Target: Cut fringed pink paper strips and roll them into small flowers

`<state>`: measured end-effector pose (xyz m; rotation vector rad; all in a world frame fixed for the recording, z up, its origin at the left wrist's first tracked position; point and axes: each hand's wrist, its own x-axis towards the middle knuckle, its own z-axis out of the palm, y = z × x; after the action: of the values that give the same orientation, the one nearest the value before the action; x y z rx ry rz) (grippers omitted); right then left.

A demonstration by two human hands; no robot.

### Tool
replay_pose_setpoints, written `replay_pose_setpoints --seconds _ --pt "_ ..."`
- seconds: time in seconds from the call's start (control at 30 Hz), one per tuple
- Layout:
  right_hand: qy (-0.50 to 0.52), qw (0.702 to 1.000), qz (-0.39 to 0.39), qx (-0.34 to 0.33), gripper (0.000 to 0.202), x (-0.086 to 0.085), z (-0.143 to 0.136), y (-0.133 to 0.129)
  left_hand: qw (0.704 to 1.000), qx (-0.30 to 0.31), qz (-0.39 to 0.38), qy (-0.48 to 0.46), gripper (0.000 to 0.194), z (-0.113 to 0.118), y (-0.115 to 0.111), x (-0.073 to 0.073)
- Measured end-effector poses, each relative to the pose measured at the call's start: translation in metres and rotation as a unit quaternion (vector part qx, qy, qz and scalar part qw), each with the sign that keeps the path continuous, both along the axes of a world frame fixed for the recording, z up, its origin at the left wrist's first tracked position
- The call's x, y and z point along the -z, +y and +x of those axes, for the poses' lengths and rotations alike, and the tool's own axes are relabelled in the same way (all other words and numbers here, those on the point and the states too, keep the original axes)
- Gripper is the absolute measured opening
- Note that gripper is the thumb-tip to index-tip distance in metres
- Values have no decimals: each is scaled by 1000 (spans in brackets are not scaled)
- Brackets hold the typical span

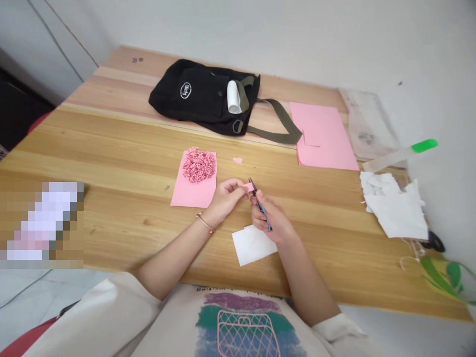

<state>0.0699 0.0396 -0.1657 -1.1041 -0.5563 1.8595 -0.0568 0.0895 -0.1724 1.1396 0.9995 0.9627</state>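
My left hand (231, 194) pinches a small strip of pink paper (249, 187) between thumb and fingers. My right hand (274, 218) is closed around a pair of blue-handled snips (263, 210). Their dark, pointed tips lie at the strip's right end. Under my right wrist is a white folded paper (253, 245), partly covered. Left of my hands, a cluster of curly pink paper pieces (199, 165) rests on a pink paper sheet (191, 195). A small pink scrap (238, 160) lies just beyond my fingers.
A black bag (204, 91) with a white roll (233, 96) on it lies at the back. Pink sheets (323, 131) sit right of its strap. Farther right are a green-capped stick (424, 146) and white crumpled cloth or paper (399, 210). A pixelated object (48, 213) is at left.
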Motion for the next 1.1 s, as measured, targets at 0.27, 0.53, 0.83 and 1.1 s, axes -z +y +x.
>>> replay_pose_setpoints --seconds 0.27,0.53,0.83,1.1 --pt "13 1000 -6 1 42 1 -1 0 1000 7 -16 -26 20 1 0 4" --pt "46 999 -2 -6 42 3 0 0 999 -3 -29 -29 18 0 1 5" --pt "39 999 -2 -15 44 3 2 1 999 -4 -28 -18 18 0 1 5" --pt "36 999 -4 -10 45 3 0 0 1000 -6 -22 -12 20 -1 1 3"
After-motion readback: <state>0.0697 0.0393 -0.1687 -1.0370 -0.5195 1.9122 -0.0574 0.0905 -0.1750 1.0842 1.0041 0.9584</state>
